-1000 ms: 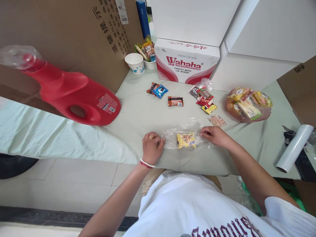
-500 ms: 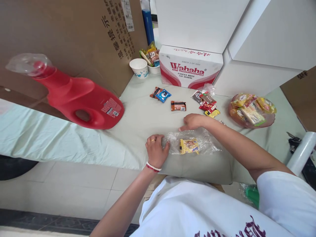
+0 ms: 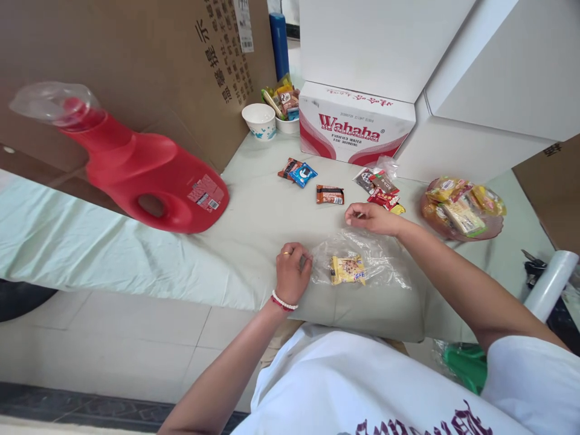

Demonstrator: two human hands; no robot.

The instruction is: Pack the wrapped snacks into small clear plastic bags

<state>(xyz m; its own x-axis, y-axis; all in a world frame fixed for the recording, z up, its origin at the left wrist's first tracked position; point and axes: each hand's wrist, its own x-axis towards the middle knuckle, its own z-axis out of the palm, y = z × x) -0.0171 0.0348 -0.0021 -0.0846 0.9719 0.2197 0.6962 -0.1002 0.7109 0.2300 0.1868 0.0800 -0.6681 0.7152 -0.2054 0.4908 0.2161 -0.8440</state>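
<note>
A clear plastic bag (image 3: 385,260) lies flat near the table's front edge. In it, or under its film, is a yellow snack packet (image 3: 348,269). My left hand (image 3: 292,272) is at the bag's left edge, its fingers curled against the thumb on the film. Above the bag's far edge hovers my right hand (image 3: 369,217), loosely bent, with a gap between thumb and fingers and nothing seen in it. Just beyond it are a red packet (image 3: 383,199) and a brown packet (image 3: 330,194). A blue packet (image 3: 303,174) overlaps another brown one farther left.
A glass bowl (image 3: 492,231) of snacks stands right. At the back are a Wahaha box (image 3: 357,124), a paper cup (image 3: 260,122) and a snack-filled bowl (image 3: 289,126). A large red jug (image 3: 158,181) is left. A plastic roll (image 3: 550,287) lies far right.
My right hand has lifted off the bag's far edge and moved a little right and away from me. My left fingers have curled in more. The bag's film is more spread out.
</note>
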